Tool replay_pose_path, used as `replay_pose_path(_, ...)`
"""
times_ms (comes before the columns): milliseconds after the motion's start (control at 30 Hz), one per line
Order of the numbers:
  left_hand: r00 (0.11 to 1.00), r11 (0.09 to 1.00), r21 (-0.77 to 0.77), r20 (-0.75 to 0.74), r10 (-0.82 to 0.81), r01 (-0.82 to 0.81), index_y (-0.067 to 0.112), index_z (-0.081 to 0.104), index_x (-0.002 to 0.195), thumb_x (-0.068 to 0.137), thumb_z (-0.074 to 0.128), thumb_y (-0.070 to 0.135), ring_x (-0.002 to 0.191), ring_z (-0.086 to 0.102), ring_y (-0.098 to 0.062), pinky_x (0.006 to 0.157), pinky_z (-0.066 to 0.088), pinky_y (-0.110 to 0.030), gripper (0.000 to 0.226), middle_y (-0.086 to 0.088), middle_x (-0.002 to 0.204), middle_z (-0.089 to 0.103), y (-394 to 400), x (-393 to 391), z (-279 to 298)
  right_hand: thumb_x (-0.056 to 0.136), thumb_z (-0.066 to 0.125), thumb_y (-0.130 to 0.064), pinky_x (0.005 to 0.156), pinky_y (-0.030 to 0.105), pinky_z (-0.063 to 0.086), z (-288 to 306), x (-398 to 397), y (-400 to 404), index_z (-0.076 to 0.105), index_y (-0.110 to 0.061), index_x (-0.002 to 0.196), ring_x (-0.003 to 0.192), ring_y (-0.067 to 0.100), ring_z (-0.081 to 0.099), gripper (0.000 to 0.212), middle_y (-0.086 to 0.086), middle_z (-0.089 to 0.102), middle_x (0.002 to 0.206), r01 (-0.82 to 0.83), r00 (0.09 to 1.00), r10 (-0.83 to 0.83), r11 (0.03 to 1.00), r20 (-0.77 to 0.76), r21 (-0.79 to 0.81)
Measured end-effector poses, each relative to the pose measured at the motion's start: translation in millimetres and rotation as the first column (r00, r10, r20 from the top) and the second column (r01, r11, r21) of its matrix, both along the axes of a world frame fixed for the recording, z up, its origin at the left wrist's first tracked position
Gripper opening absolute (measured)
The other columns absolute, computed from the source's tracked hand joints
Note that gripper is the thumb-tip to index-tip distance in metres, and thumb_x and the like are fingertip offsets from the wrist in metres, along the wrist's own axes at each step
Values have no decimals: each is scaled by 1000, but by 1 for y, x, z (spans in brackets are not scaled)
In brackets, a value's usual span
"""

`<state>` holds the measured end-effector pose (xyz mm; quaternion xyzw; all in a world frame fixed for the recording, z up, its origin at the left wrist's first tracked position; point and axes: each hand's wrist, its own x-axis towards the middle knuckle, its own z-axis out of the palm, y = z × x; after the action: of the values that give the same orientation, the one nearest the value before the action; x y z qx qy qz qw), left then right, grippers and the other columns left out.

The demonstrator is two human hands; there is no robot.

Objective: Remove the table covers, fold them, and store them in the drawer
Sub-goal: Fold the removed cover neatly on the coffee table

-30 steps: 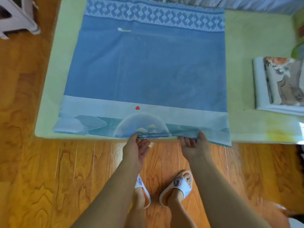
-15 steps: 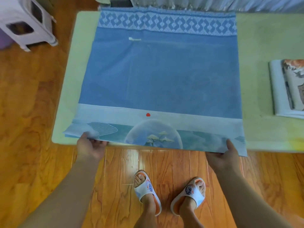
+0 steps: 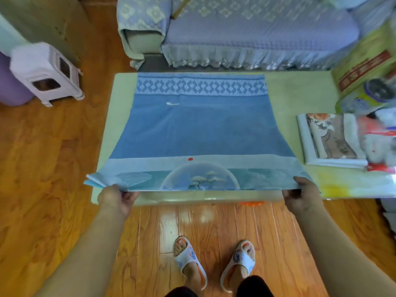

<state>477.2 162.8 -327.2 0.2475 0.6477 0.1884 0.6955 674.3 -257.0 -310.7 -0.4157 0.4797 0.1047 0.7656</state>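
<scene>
A blue table cover with a patterned far band and a tree picture on its near band lies spread over the pale green table. My left hand grips its near left corner, where the doubled layers fan apart. My right hand grips its near right corner. The near edge is lifted a little off the table's front edge. A second, folded cover with a brown flower print lies on the table's right side.
A sofa with a lilac cover stands just behind the table. A white plastic stool sits on the wooden floor at the left. Boxes and tins crowd the table's far right corner. My slippered feet stand in front of the table.
My hands slid apart from the middle of the near edge to its two corners, and now hold that edge raised. The view has pulled back, so the sofa shows.
</scene>
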Motion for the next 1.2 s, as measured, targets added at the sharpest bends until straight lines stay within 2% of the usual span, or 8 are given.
replay_pose_path(100, 999, 1000, 3, -42, -22, 22, 15, 60, 128, 99, 41, 1, 98, 71, -30, 74, 62, -46, 38, -9, 113, 72, -35, -5, 36, 24, 93, -3, 60, 32, 62, 25, -2, -26, 67, -15, 120, 88, 20, 76, 101, 3, 77, 102, -65, 998, 65, 995, -5, 73)
replay_pose_path(233, 994, 999, -24, -98, -46, 44, 10, 55, 134, 101, 45, 0, 95, 69, -28, 68, 64, -40, 36, -12, 116, 68, -86, -22, 43, 92, 57, -6, 50, 30, 59, 41, -4, -57, 63, -15, 106, 66, 19, 74, 17, 3, 75, 70, -128, 983, 128, 992, -134, 7)
replay_pose_path(533, 978, 998, -50, -210, 14, -25, 3, 51, 124, 106, 35, 5, 74, 64, -27, 70, 62, -39, 25, -16, 89, 63, -135, -20, 52, 101, 41, -13, 45, 41, 58, 52, 22, -96, 52, -8, 104, 77, 26, 64, 13, 12, 63, 91, -229, 920, 196, 971, -338, -60)
replay_pose_path(767, 970, 986, -20, -180, 162, -168, 1, 53, 123, 101, 45, 15, 80, 69, -27, 61, 63, -35, 27, -17, 114, 66, -71, 46, 88, 98, 41, -5, 45, 22, 53, 101, 122, -22, 40, -13, 76, 53, 16, 49, 24, 5, 43, 73, -366, 921, 316, 902, -228, -228)
replay_pose_path(900, 945, 940, -99, -13, 326, -325, 7, 52, 128, 100, 43, 12, 100, 66, -17, 84, 61, -38, 30, -8, 132, 61, -1, 119, 97, 97, 49, -8, 43, 32, 57, 117, 205, 50, 57, -9, 97, 76, 22, 60, 8, 6, 57, 81, -313, 944, 277, 924, -181, -220)
replay_pose_path(1000, 945, 941, -100, -6, 326, -325, 4, 56, 108, 99, 39, 9, 74, 59, -23, 58, 63, -40, 20, -11, 102, 59, 45, 181, 78, 97, 45, -11, 33, 30, 50, 94, 268, 99, 60, -12, 114, 65, 21, 58, 22, 6, 58, 79, -338, 936, 293, 902, -193, -269)
replay_pose_path(1100, 979, 978, -50, -3, 202, -202, 4, 53, 92, 101, 38, 15, 75, 62, -26, 67, 63, -38, 21, -10, 84, 58, 77, 244, 33, 100, 53, -24, 44, 31, 56, 46, 328, 145, 59, -13, 124, 58, 20, 56, 26, 7, 56, 76, -423, 905, 382, 852, -188, -307)
replay_pose_path(1200, 950, 946, 207, -243, -196, 248, 15, 55, 89, 97, 44, 27, 80, 61, -28, 83, 56, -42, 18, -7, 86, 59, 80, 291, -32, 99, 58, -24, 55, 32, 59, -23, 355, 183, 59, -9, 110, 60, 22, 58, 18, 12, 59, 79, -620, 770, 611, 645, -184, -447)
